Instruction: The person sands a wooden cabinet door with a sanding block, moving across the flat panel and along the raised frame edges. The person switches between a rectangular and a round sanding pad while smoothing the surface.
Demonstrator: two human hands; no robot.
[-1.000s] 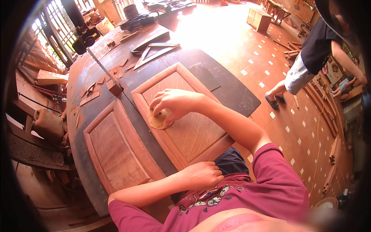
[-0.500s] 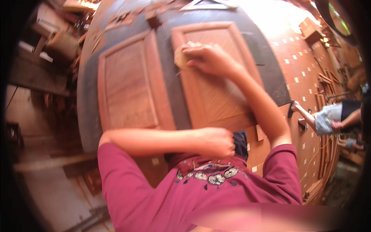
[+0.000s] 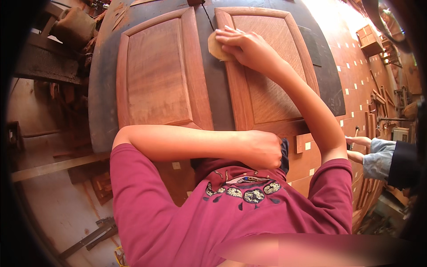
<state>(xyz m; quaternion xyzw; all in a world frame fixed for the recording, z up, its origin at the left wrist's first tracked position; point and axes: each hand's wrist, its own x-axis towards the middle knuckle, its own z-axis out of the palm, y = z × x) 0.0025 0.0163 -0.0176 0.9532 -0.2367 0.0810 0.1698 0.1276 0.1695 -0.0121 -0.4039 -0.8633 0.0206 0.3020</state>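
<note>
My right hand (image 3: 250, 48) holds a round tan sandpaper disc (image 3: 219, 47) with bent fingers. The disc lies against the left rail of the right wooden door panel (image 3: 275, 84), near its upper end, and sticks out past the edge. A second wooden door panel (image 3: 155, 75) of similar build lies to the left, with a dark strip of tabletop between the two. My left hand (image 3: 262, 149) is closed in a fist before my waist, the forearm crossing in front of the panels' near ends. Whatever is inside that fist is hidden.
Both panels rest on a dark tabletop (image 3: 104, 104). A dark cord (image 3: 207, 18) runs between their far ends. A wooden box (image 3: 369, 39) stands on the reddish tiled floor at right, where another person's legs (image 3: 378, 153) show. Timber and machinery stand at both sides.
The panels sit higher in the picture as the view has shifted. My right hand and the disc stay near the same stretch of rail. The left fist remains at my waist.
</note>
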